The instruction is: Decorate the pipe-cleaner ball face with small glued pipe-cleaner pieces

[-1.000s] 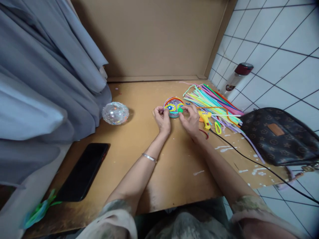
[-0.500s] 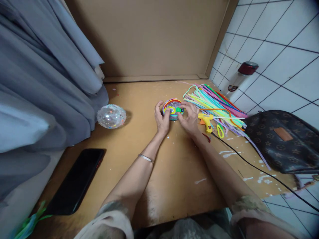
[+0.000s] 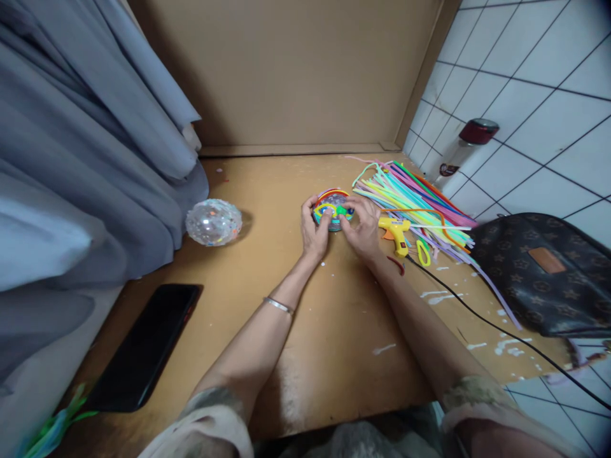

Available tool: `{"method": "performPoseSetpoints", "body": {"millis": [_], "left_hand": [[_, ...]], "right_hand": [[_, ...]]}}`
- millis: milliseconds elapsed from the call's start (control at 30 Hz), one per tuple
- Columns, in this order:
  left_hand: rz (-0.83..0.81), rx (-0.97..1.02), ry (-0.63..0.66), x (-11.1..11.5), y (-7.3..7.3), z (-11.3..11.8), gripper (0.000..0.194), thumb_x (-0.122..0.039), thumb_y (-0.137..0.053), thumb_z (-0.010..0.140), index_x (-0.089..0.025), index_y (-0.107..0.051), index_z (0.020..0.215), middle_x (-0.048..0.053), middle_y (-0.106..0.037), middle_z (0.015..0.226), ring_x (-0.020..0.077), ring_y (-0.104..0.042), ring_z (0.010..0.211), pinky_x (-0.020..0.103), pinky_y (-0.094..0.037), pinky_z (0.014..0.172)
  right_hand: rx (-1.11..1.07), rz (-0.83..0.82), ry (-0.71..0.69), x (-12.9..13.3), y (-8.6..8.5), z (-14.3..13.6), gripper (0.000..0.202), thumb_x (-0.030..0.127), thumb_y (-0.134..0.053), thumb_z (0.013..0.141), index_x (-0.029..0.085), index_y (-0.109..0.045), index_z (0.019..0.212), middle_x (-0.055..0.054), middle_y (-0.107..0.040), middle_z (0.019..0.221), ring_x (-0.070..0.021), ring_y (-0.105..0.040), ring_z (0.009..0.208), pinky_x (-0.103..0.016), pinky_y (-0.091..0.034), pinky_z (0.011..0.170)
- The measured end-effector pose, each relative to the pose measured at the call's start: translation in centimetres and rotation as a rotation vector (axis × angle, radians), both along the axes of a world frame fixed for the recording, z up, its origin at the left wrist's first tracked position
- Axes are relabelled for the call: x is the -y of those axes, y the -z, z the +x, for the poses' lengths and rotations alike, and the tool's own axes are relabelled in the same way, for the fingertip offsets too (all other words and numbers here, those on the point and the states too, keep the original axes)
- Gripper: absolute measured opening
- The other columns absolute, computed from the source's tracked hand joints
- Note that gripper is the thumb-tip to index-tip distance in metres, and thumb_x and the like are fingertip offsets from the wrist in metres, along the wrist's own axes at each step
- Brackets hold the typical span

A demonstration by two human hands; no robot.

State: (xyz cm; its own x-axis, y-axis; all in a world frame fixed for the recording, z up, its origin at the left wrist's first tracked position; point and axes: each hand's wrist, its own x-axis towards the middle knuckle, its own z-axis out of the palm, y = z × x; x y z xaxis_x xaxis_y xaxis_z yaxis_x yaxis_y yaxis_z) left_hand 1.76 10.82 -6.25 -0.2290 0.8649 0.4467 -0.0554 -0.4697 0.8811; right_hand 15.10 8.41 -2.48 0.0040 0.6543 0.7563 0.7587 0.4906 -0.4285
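Note:
A round, see-through decorated ball (image 3: 335,198) sits between my hands above the middle of the table. Coloured pipe cleaners curve over it in red and yellow arcs, with a yellow loop on its front. My left hand (image 3: 316,226) is wrapped round the ball's left side, thumb on the front by the yellow loop. On the right side, my right hand (image 3: 363,226) pinches a small green piece (image 3: 342,210) against the front. A dark blue bit shows beside the green piece. My fingers hide part of the ball's edges.
Right of my hands lie a yellow glue gun (image 3: 395,232) with a black cord, yellow-handled scissors (image 3: 422,253) and a heap of pipe cleaners (image 3: 405,187). A brown bag (image 3: 548,286) and a bottle (image 3: 458,159) stand beyond. Left are a clear ball (image 3: 214,222) and a phone (image 3: 147,350).
My left hand has shifted slightly right, its thumb lying closer to the green piece. My right hand keeps nearly the same place on the ball.

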Motion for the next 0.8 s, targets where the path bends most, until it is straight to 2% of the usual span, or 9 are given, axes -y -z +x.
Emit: {"method": "performPoseSetpoints", "body": {"millis": [367, 800], "left_hand": [[0.006, -0.013, 0.020, -0.17, 0.52, -0.04, 0.058, -0.055, -0.072, 0.087, -0.026, -0.056, 0.134, 0.010, -0.061, 0.137, 0.0263, -0.061, 0.128, 0.042, -0.046, 0.114], [0.015, -0.021, 0.021, -0.06, 0.56, -0.20, 0.056, -0.052, -0.073, 0.087, -0.026, -0.055, 0.133, 0.010, -0.061, 0.137, 0.0266, -0.061, 0.128, 0.044, -0.046, 0.114]], "right_hand": [[0.036, 0.017, 0.009, 0.13, 0.14, -0.04, 0.014, 0.034, -0.059, 0.095, 0.026, -0.066, 0.105, -0.009, -0.072, 0.119, -0.0286, -0.063, 0.117, -0.047, -0.044, 0.105], [-0.052, 0.001, -0.056, 0.09, 0.05, -0.05, 0.014, 0.032, -0.060, 0.092, 0.027, -0.066, 0.103, -0.008, -0.072, 0.117, -0.0286, -0.063, 0.116, -0.049, -0.045, 0.107]]}}
